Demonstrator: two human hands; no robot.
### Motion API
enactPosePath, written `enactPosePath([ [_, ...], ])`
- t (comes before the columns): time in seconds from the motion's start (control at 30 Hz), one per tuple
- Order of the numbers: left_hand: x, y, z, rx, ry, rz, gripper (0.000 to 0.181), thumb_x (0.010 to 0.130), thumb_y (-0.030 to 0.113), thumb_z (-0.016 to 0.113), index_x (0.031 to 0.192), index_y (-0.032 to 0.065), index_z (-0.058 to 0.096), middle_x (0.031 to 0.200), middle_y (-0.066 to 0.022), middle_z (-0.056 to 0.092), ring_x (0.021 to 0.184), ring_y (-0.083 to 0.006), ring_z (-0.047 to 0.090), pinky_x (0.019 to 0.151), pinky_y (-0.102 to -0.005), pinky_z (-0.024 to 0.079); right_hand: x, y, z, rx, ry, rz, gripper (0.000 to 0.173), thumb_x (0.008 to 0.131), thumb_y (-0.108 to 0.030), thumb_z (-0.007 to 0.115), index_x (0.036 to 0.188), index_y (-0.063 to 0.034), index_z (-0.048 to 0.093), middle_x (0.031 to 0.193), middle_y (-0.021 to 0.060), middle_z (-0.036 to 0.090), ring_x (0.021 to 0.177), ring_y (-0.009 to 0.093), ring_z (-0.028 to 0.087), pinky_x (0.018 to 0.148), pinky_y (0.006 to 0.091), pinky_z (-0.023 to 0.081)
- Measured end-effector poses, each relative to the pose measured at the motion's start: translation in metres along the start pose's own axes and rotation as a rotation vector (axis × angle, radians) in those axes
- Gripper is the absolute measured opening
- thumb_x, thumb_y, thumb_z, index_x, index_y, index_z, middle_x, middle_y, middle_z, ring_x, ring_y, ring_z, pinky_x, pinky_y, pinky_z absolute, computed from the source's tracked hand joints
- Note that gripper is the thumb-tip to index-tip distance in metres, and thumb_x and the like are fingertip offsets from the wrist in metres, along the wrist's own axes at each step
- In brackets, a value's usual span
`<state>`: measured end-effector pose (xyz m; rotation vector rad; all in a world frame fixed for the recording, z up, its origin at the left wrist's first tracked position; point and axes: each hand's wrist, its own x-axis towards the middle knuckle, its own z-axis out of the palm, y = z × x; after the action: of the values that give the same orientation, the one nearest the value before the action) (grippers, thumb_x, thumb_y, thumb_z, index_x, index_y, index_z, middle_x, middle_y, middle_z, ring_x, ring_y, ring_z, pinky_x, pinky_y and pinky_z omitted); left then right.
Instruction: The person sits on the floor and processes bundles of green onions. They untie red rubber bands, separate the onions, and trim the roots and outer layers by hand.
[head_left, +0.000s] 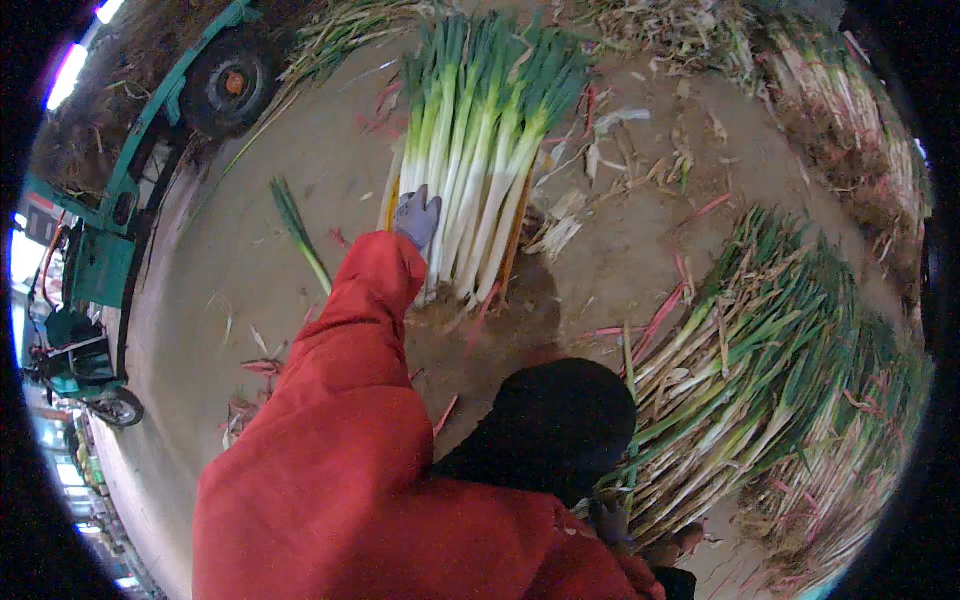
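Observation:
Trimmed, pale-stemmed green onions (480, 142) lie side by side at the upper middle, leaves away from me, with yellow-orange edges of a support showing on both sides. My left hand (417, 216), in a grey glove, rests on the white stems at the left of this row; whether it grips any is unclear. My right hand (613, 519), also gloved, is at the lower right beside the root end of a large pile of untrimmed green onions (750, 360). My sleeve partly hides it, so its hold cannot be made out. A single green onion (298, 229) lies on the floor at left.
A green-framed cart with a black wheel (229, 84) stands at the upper left, and a three-wheeled vehicle (79, 360) at the far left. Dry leaf scraps (645, 161) and pink ties (664, 307) litter the floor. More bundled onions (847, 97) lie at the upper right.

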<state>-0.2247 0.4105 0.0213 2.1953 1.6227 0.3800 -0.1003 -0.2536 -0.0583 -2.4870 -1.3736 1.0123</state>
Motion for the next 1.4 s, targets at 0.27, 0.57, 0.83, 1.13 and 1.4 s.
enactPosePath([
  [0.27,-0.036,-0.026,-0.033,-0.418,-0.399,-0.077,0.044,0.069,0.03,0.058,0.1,0.0,0.053,0.087,-0.0158,0.058,0.08,-0.023,0.056,0.071,-0.0305,0.044,0.009,-0.028,-0.041,0.965,-0.08,0.532,0.034,0.08,-0.029,0.048,0.099,-0.0016,0.05,0.085,0.0117,0.056,0.073,0.02,0.053,0.062,0.0315,0.041],
  [0.57,-0.046,-0.05,-0.003,0.149,0.216,0.123,0.033,0.076,0.025,0.046,0.109,0.017,0.047,0.087,-0.016,0.055,0.077,-0.0318,0.055,0.072,-0.04,0.043,0.012,-0.058,-0.067,0.829,-0.044,0.613,0.03,0.079,-0.03,0.05,0.096,-0.0045,0.051,0.079,0.012,0.055,0.065,0.021,0.051,0.056,0.0332,0.04],
  [0.83,-0.024,-0.071,0.007,0.045,-0.011,-0.114,0.045,0.078,0.028,0.044,0.121,0.0236,0.036,0.096,-0.0208,0.048,0.082,-0.0332,0.053,0.071,-0.0397,0.043,0.005,-0.019,-0.037,-0.087,0.009,0.107,0.03,0.08,-0.022,0.047,0.104,-0.0053,0.046,0.093,0.0189,0.051,0.084,0.032,0.05,0.065,0.0428,0.042],
  [1.13,-0.094,0.078,-0.009,-0.092,0.316,0.497,0.035,0.072,0.007,0.052,0.107,0.0089,0.05,0.1,-0.0181,0.046,0.094,-0.0317,0.045,0.079,-0.0368,0.039,0.13,-0.023,-0.086,0.138,0.667,0.84,0.066,0.071,-0.035,0.059,0.122,-0.007,0.027,0.101,0.0219,0.048,0.094,0.034,0.048,0.075,0.0405,0.041],
  [1.4,-0.181,0.162,0.064,-0.322,-0.365,0.838,0.031,0.071,0.006,0.054,0.101,0.0002,0.049,0.105,-0.0184,0.045,0.097,-0.0324,0.046,0.083,-0.0353,0.039,0.144,0.003,-0.115,0.225,0.39,0.865,0.057,0.069,-0.029,0.059,0.113,-0.0022,0.033,0.099,0.02,0.05,0.089,0.035,0.051,0.072,0.0411,0.043],
])
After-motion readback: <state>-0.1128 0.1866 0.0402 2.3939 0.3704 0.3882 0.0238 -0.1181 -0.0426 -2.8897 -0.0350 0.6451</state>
